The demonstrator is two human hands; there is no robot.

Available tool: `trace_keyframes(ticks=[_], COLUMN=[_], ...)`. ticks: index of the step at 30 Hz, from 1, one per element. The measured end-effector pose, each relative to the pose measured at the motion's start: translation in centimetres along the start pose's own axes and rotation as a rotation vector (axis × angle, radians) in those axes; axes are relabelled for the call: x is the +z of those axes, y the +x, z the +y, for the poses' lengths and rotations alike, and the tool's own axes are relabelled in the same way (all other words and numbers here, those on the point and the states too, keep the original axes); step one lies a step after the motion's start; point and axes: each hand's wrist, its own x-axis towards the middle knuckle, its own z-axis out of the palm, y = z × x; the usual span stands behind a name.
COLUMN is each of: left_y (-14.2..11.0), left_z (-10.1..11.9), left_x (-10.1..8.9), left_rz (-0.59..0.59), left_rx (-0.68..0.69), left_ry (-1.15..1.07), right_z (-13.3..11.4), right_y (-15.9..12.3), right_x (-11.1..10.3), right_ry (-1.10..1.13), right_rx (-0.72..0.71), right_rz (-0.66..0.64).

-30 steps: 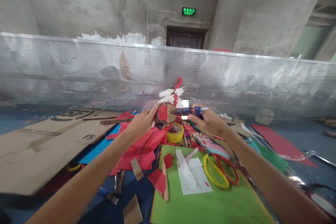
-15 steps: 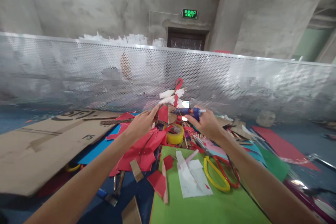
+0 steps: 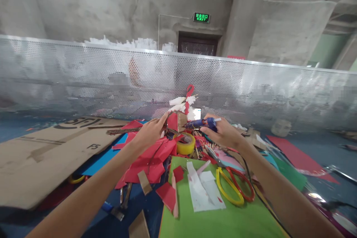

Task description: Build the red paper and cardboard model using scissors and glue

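Observation:
My left hand (image 3: 154, 129) is closed on the edge of a small red and brown cardboard piece (image 3: 182, 121). My right hand (image 3: 221, 130) wraps round a blue hot glue gun (image 3: 205, 122), a white glue stick poking from its back end. The nozzle points left, close to the lower right of the cardboard; whether they touch I cannot tell. Just behind stands a red looped strip (image 3: 190, 90) with white petal-like pieces (image 3: 177, 100). A roll of yellow tape (image 3: 186, 148) lies below the cardboard piece. Twigs (image 3: 122, 131) lie left of my left hand.
Scissors with yellow and red handles (image 3: 230, 193) lie on a green sheet (image 3: 192, 225) with paper scraps. Red sheets (image 3: 145, 161) and a large cardboard panel (image 3: 52, 152) are to the left. A perforated metal screen (image 3: 156, 78) runs across the back.
The glue gun's nozzle has shifted slightly down, from against the cardboard's brown face to its lower edge. More of that brown face shows. My left hand has barely moved.

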Motion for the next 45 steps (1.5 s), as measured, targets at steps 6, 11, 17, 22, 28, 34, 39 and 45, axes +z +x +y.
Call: trace_keyframes(ticks=[6, 11, 17, 22, 28, 34, 39, 45], left_y=[-0.1, -0.1, 0.0, -0.1, 0.0, 0.0, -0.1, -0.1], left_z=[0.0, 0.1, 0.0, 0.0, 0.0, 0.3, 0.2, -0.1], left_x=[0.1, 0.1, 0.0, 0.0, 0.0, -0.5, -0.3, 0.1], left_rz=[0.004, -0.004, -0.016, -0.011, -0.019, -0.034, -0.01, -0.001], left_rx=[0.001, -0.007, -0.014, -0.009, -0.017, -0.024, 0.005, 0.014], left_ry=[-0.008, -0.017, -0.015, -0.014, -0.002, -0.004, 0.013, 0.008], right_z=[0.1, -0.1, 0.3, 0.1, -0.2, 1.0, 1.0, -0.4], right_y=[0.0, -0.1, -0.1, -0.1, -0.1, -0.3, -0.4, -0.3], right_x=[1.2, 1.5, 0.7, 1.0, 0.6, -1.6, -1.9, -0.3], right_ry=[-0.082, -0.097, -0.168, -0.16, -0.171, -0.166, -0.033, -0.082], right_rx=[0.014, 0.018, 0.042, 0.039, 0.034, 0.079, 0.046, 0.074], right_rz=[0.06, 0.025, 0.025, 0.04, -0.001, 0.07, 0.044, -0.013])
